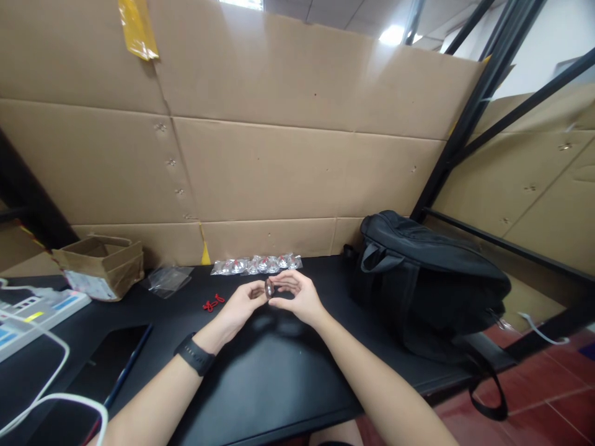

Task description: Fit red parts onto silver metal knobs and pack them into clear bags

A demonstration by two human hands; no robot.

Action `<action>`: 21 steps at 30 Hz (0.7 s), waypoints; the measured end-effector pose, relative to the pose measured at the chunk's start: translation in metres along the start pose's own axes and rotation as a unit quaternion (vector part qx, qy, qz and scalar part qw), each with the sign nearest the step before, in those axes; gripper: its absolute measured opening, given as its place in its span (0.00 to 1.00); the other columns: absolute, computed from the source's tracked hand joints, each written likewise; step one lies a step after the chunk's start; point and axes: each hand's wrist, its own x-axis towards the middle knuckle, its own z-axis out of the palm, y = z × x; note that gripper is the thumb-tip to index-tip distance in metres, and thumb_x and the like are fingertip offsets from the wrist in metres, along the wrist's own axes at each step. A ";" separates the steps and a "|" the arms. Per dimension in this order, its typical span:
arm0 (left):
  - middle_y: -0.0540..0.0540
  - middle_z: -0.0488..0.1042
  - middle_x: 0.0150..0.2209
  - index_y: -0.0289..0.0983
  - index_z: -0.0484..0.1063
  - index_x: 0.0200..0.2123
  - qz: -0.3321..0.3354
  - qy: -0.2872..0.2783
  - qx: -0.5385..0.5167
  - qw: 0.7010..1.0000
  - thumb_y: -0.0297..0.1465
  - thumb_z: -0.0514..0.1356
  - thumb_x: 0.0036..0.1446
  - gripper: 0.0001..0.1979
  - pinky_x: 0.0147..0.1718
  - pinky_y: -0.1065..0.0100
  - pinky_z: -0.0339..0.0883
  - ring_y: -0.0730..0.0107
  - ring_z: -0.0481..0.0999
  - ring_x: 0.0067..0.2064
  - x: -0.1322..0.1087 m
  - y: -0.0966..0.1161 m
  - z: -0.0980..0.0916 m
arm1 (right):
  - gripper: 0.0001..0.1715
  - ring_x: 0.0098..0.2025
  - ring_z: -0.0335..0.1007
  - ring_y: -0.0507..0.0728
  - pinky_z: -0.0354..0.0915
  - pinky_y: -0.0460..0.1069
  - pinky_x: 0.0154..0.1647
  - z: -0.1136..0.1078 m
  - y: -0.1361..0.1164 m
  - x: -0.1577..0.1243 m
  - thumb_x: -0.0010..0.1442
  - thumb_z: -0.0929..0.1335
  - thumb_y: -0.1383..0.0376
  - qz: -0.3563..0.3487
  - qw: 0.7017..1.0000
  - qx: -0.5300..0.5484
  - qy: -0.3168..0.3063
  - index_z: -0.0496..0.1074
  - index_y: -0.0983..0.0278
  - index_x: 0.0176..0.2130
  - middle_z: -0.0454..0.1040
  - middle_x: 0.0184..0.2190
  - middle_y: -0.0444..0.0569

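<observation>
A small round dark brown object (269,288) with a shiny pale spot is held up just above the black table; its exact kind cannot be made out. My left hand (239,310), with a black band on the wrist, pinches it from the left between thumb and fingers. From the right, my right hand (300,298) curves round in a C shape, its thumb and fingertips at the object's edge. Left of my hands lie red knotted cords (214,303). Behind them is a row of clear packets (258,265) with silvery and red contents.
A black backpack (432,279) stands on the right, its strap hanging past the table edge. On the left are an open cardboard box (102,266), clear plastic bags (170,280), a white power strip (41,316) with cables, and a dark tablet-like device (100,371). Cardboard walls the back.
</observation>
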 end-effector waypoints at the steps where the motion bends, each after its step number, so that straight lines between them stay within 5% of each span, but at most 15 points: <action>1: 0.41 0.80 0.46 0.35 0.77 0.44 0.008 -0.009 0.006 1.000 0.37 0.67 0.55 0.15 0.55 0.62 0.63 0.60 0.76 0.50 0.000 0.001 0.001 | 0.33 0.52 0.76 0.62 0.72 0.57 0.52 0.000 0.000 0.000 0.42 0.81 0.61 -0.001 1.000 -0.001 0.001 0.70 0.61 0.45 0.79 0.49 0.55; 21: 0.42 0.80 0.43 0.35 0.78 0.44 0.105 0.015 0.181 0.978 0.38 0.60 0.61 0.14 0.49 0.63 0.67 0.59 0.77 0.45 0.001 0.005 -0.002 | 0.29 0.48 0.77 0.60 0.72 0.54 0.48 -0.001 0.002 -0.001 0.44 0.79 0.62 -0.023 0.998 -0.062 0.015 0.71 0.61 0.45 0.80 0.45 0.51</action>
